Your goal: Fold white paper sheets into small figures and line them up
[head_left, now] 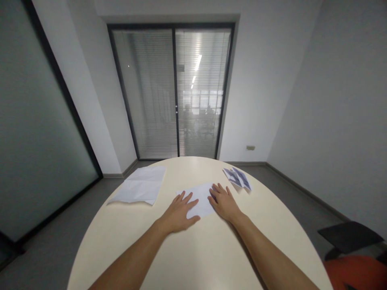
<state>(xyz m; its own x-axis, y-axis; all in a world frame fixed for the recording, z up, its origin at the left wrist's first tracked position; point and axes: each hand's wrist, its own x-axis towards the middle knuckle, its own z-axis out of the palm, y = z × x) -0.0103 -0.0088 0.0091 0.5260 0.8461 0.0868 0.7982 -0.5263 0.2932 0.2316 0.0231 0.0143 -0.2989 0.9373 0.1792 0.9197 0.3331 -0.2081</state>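
A white sheet of paper (201,203) lies flat on the round cream table (193,257), between my two hands. My left hand (180,211) rests over its left side with the fingers spread and the thumb pointing right. On the right edge lies my right hand (224,202), palm down, fingers somewhat apart and pointing forward and left. Neither hand grips anything. Parts of the paper's left and right edges are hidden under the hands.
A larger creased white sheet (142,184) lies at the table's left edge. A folded printed leaflet (238,178) sits at the right edge, partly raised. An office chair with a red seat (356,272) and black armrest (350,237) stands at lower right. Glass doors (175,92) are beyond.
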